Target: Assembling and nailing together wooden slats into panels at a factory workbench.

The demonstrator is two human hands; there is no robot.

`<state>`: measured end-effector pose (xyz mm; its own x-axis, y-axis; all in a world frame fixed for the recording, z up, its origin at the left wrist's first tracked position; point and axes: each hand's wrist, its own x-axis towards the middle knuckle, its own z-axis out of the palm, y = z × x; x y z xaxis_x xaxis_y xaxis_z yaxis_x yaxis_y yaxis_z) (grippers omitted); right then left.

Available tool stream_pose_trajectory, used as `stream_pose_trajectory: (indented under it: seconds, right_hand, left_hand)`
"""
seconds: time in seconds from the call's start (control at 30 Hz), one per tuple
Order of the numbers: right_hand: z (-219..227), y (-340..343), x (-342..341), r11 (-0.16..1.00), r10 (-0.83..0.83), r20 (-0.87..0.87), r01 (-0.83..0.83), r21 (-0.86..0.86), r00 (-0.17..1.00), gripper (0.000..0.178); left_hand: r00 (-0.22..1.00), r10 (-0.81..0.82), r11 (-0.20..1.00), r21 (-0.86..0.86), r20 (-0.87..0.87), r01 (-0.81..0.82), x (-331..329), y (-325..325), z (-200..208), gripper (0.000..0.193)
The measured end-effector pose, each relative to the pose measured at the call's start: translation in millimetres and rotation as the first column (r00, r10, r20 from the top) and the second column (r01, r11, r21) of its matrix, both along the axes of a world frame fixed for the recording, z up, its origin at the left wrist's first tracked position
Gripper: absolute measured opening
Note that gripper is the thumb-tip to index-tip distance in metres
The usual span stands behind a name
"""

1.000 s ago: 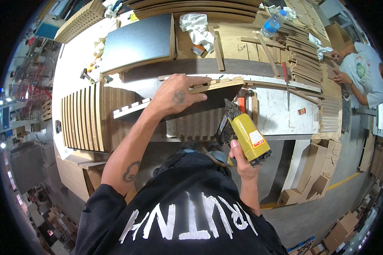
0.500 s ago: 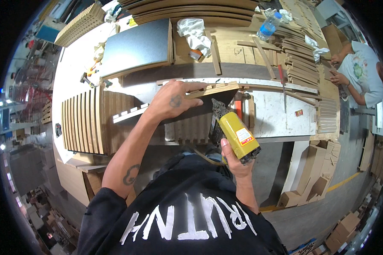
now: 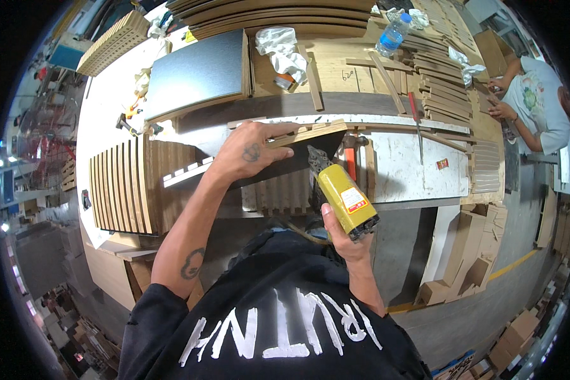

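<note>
My left hand [image 3: 250,151] grips a panel with a pale wood edge [image 3: 320,130] and a dark face [image 3: 278,168], holding it tilted above the bench. The thumb lies against the dark side and the fingers run along the wood edge. In my right hand [image 3: 351,246] is a yellow-bodied nail gun [image 3: 343,197], its dark nose pointing up and left, close to the panel's dark face. Whether the nose touches the panel I cannot tell. Just right of it lies a hammer with a red handle [image 3: 350,163].
Slatted wooden pieces [image 3: 123,187] stand stacked at left. Behind are a dark flat board [image 3: 196,73], crumpled white paper [image 3: 278,47], a water bottle [image 3: 392,36] and wood strips [image 3: 443,95]. A red-handled screwdriver [image 3: 415,114] lies at right. Another person [image 3: 532,101] works at the far right.
The view has shifted slightly. My nail gun has moved a touch to the left along with the panel; both hands keep their holds.
</note>
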<state>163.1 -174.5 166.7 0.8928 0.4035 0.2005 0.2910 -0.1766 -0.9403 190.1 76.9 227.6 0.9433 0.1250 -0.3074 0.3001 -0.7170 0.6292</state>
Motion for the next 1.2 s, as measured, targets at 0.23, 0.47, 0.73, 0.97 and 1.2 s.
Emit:
stream_pose_trajectory:
  seconds: [0.23,0.47,0.73,0.97,1.2]
  right_hand:
    - [9,11,3,1.000,-0.003,0.143,0.003,0.007,0.990,0.026]
    - [1,11,2,0.981,0.052,0.314,0.010,-0.192,0.948,0.029]
    - [-11,19,7,0.999,0.037,0.186,-0.039,0.007,0.982,0.037]
    - [-13,24,6,1.000,0.020,0.126,-0.023,0.016,0.992,0.038]
    - [-16,24,5,0.999,0.034,0.154,-0.032,-0.020,0.987,0.038]
  left_hand:
    - [1.000,0.008,1.000,0.016,0.003,-0.008,-1,-1,1,0.052]
    - [1.000,-0.011,1.000,0.024,-0.003,0.011,1,3,-1,0.052]
    - [1.000,0.006,1.000,0.024,-0.004,-0.006,3,3,-2,0.054]
    - [1.000,0.014,1.000,0.012,0.008,-0.014,3,4,-2,0.048]
    - [1.000,0.004,1.000,0.027,0.019,-0.004,4,4,-2,0.049]
